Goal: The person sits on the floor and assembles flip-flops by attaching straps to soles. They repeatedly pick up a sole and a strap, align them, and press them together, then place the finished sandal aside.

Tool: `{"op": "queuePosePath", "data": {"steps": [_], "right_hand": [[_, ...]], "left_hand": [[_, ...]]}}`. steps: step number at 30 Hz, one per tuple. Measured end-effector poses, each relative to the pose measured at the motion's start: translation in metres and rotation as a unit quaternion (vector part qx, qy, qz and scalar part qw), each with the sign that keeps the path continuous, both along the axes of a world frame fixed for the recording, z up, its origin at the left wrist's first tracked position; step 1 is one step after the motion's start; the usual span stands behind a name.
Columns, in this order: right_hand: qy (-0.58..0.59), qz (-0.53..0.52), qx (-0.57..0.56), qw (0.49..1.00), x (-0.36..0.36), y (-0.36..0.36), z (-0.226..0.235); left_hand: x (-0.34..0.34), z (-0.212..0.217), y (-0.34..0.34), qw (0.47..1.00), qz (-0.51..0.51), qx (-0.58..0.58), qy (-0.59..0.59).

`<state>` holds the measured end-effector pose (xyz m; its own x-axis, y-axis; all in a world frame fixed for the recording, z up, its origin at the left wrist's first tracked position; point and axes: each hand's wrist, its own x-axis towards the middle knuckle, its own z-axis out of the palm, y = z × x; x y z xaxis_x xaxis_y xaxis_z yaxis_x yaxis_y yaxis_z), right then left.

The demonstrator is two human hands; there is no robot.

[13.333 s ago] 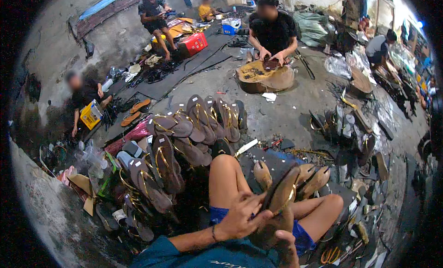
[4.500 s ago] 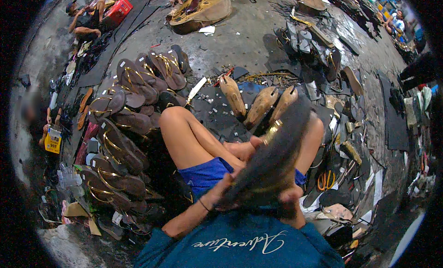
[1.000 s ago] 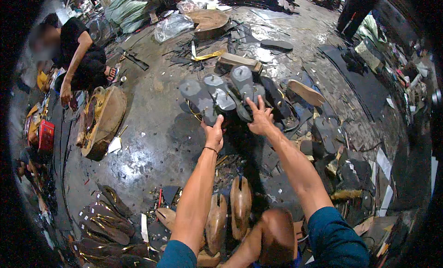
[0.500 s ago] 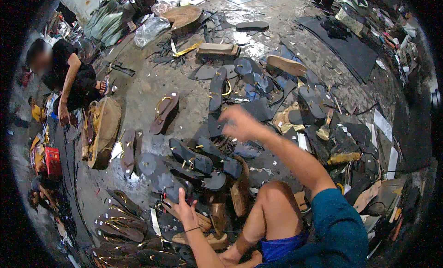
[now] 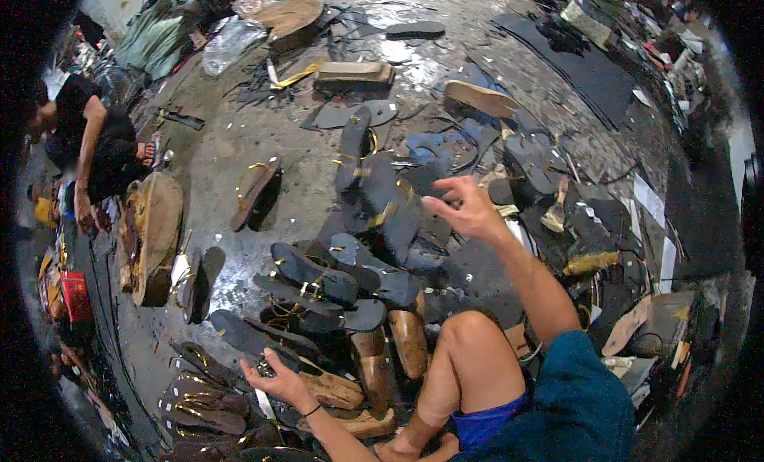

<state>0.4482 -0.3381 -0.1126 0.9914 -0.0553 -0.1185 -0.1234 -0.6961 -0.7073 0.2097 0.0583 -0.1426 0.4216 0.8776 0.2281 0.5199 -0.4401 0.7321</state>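
Observation:
My right hand (image 5: 471,210) is raised over the middle of the floor, fingers apart and holding nothing. Just left of it a dark sandal with gold straps (image 5: 390,193) is smeared by motion, apart from the fingers. Low at the left, my left hand (image 5: 278,382) has its palm up and fingers spread. Close beyond its fingertips lies a dark sandal (image 5: 245,335); I cannot tell if they touch. Between my hands is a cluster of black sandals (image 5: 318,276), some on wooden shoe lasts (image 5: 407,343). Another black sandal (image 5: 352,148) stands farther off.
Finished-looking brown sandals (image 5: 203,402) are heaped at lower left. One brown sandal (image 5: 256,193) stands alone on the floor. A crouching person (image 5: 91,144) is at far left by a large wooden sole block (image 5: 159,239). Scraps, a brush (image 5: 557,211) and black sheets (image 5: 565,68) lie rightward.
My right hand has moved right, and a blurred gold-strapped sandal now shows beside it. My left hand has moved left and lower, its fingers spreading. The whole view has shifted slightly.

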Motion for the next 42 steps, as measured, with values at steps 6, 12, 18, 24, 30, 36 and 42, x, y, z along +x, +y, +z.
{"op": "queuePosePath", "data": {"steps": [6,12,18,24,30,36,42], "right_hand": [[0.14,-0.179,-0.514,0.827,-0.012,-0.178,-0.017],[0.023,-0.067,0.517,0.853,-0.074,-0.033,0.05],[0.37,0.124,0.547,0.741,-0.269,0.088,0.096],[-0.01,0.317,0.446,0.837,-0.33,0.063,0.162],[-0.11,0.609,0.21,0.757,-0.384,0.041,0.209],[-0.114,0.624,0.162,0.756,-0.427,0.05,0.205],[0.034,0.63,0.255,0.733,-0.452,0.068,0.176]], "left_hand": [[0.024,0.035,-0.052,0.984,-0.077,0.16,-0.019],[0.033,0.101,-0.103,0.896,-0.345,-0.262,-0.096],[-0.013,0.19,-0.104,0.829,-0.22,-0.487,-0.166],[-0.155,0.249,-0.115,0.841,-0.417,-0.334,-0.084],[-0.294,0.257,-0.138,0.816,-0.495,-0.291,0.066],[-0.339,0.257,-0.149,0.857,-0.459,-0.231,0.04],[-0.371,0.232,-0.141,0.846,-0.483,-0.225,0.0]]}}
